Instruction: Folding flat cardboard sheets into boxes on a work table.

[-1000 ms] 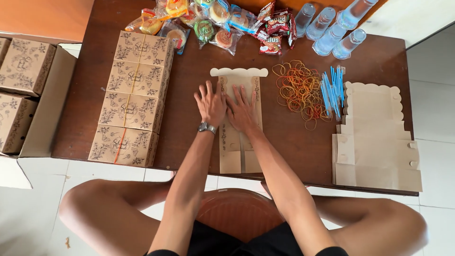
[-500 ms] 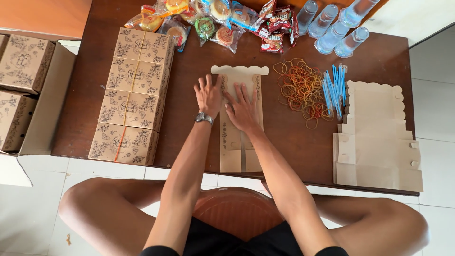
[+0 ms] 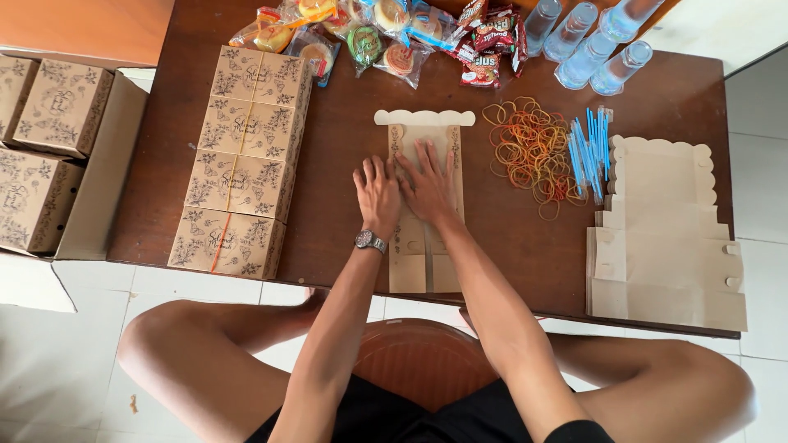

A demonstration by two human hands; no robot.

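Left hand: the left hand (image 3: 377,195) lay flat, fingers spread and gripping nothing, pressing down on the left part of the flat carton blank (image 3: 424,205); a wristwatch (image 3: 370,241) sat on that wrist.
Right hand: the right hand (image 3: 427,185) was also open and flat, palm down on the same blank, just beside the left hand and touching it at the thumb side.
Carton blank: the tan, unfolded blank lay at the middle of the desk (image 3: 345,148), its scalloped flap toward the far edge and its other end reaching the near edge in front of the person.
Finished boxes: a row of closed printed boxes (image 3: 242,160) stood along the left part of the desk, from near the far edge to the near edge, apart from the hands.
Rubber bands: a loose heap of rubber bands (image 3: 528,152) lay just right of the blank.
Straws: a bundle of blue straws (image 3: 588,152) lay beside the bands on their right.
Stack of blanks: more flat blanks (image 3: 665,234) were piled at the near right corner.
Snacks: wrapped snacks (image 3: 386,33) were strewn along the far edge.
Water cups: sealed water cups (image 3: 587,41) lay at the far right.
Big carton: a large open carton (image 3: 49,156) holding more printed boxes stood on the floor off the left edge.
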